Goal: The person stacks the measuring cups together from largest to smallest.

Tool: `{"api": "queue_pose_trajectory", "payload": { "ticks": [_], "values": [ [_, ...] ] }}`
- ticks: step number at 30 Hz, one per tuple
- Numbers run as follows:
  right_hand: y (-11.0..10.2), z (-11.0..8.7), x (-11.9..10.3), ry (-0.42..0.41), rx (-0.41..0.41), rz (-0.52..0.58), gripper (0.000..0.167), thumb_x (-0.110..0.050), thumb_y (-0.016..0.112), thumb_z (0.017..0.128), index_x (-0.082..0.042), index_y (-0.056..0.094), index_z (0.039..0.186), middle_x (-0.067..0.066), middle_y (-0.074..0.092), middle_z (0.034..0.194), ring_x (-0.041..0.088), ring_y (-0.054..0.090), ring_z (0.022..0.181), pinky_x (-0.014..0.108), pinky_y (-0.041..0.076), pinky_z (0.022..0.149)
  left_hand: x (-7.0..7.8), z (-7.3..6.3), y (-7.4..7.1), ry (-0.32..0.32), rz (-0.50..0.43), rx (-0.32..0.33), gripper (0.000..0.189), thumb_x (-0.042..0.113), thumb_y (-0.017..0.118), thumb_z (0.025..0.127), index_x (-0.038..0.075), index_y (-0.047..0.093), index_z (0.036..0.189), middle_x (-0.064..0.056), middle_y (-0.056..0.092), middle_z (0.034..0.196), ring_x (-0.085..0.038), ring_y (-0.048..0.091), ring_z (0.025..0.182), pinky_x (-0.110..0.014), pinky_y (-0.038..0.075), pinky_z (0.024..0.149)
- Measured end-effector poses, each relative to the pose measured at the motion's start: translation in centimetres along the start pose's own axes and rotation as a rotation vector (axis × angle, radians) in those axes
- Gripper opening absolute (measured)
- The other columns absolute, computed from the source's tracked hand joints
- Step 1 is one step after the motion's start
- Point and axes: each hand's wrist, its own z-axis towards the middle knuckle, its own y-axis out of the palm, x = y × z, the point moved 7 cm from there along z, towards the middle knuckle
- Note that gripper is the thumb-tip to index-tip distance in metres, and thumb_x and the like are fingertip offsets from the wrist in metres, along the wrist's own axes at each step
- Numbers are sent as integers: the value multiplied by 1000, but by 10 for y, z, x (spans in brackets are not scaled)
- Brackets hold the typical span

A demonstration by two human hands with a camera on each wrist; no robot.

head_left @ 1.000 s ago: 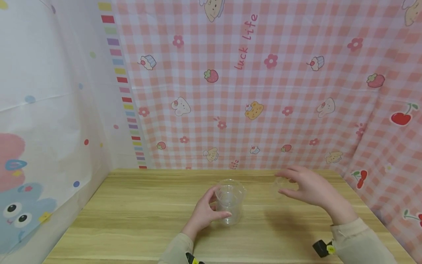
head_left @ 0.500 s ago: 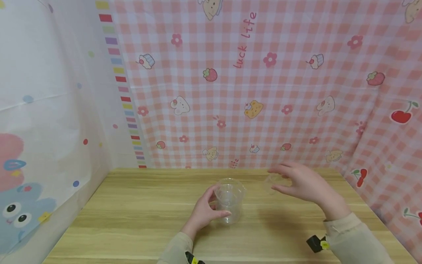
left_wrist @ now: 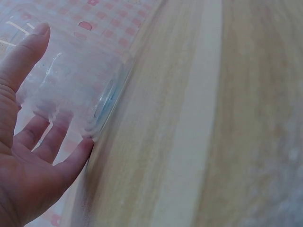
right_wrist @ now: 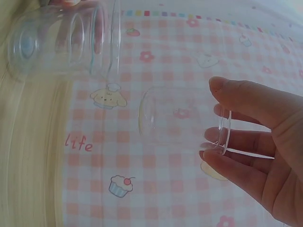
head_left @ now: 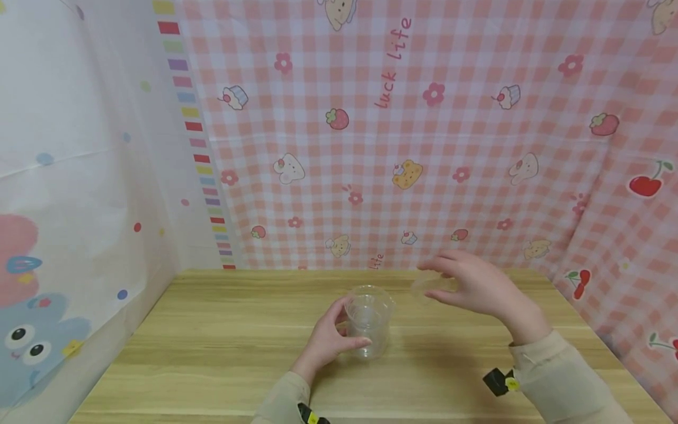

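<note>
A wide clear plastic cup [head_left: 375, 333] stands upright on the wooden table [head_left: 238, 353], with inner rings showing through its wall like a smaller cup nested inside. My left hand [head_left: 329, 338] holds it from the left, thumb in front and fingers around the far side. In the left wrist view the fingertips [left_wrist: 85, 145] reach the cup's base. To the right, my right hand [head_left: 471, 288] holds a smaller clear plastic cup [right_wrist: 175, 116] above the table, thumb and fingers about its rim. That small cup lies tilted sideways, its bottom towards the wide cup, apart from it.
A pink checked cloth [head_left: 318, 194] hangs behind the table and along the right side. White printed cloth [head_left: 95, 194] hangs on the left. A small black camera [head_left: 497, 383] sits at the right wrist.
My right hand has moved left and slightly up with the small cup, closer to the wide cup. My left hand and the wide cup have stayed in place.
</note>
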Motion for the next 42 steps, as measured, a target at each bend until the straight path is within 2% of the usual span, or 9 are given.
{"api": "queue_pose_trajectory", "payload": {
  "ticks": [11,20,28,34,42],
  "values": [
    [-1,14,-13,-34,-8,18,41,-24,83,82,-12,70,119,5,68,113,19,68,87,37,58,73,1,0,1,1,-2,-1,89,12,90,71,13,43,147,-14,55,136,-33,53,123,-43,52,96],
    [3,23,-21,-65,-2,46,42,-23,83,81,-12,70,119,4,68,114,19,69,87,37,59,74,17,-4,2,3,-18,-5,89,3,88,71,5,41,147,-21,53,136,-41,51,124,-51,50,97],
    [6,31,-28,-96,4,60,44,-25,83,81,-14,69,121,2,68,116,16,65,92,36,57,76,0,1,0,11,-6,-4,89,10,90,71,13,43,146,-14,54,137,-34,52,125,-43,51,97],
    [7,34,-32,-129,17,64,45,-25,84,81,-16,69,122,-1,68,115,15,65,96,35,57,77,-1,1,0,15,-12,-8,90,15,91,70,15,44,146,-12,55,137,-33,52,124,-43,52,96],
    [10,39,-36,-126,16,57,42,-26,84,81,-15,70,119,-1,68,112,16,65,93,34,56,76,-3,1,0,19,-20,-7,90,15,91,70,17,44,146,-11,55,137,-32,53,124,-42,52,96]
  ]
}}
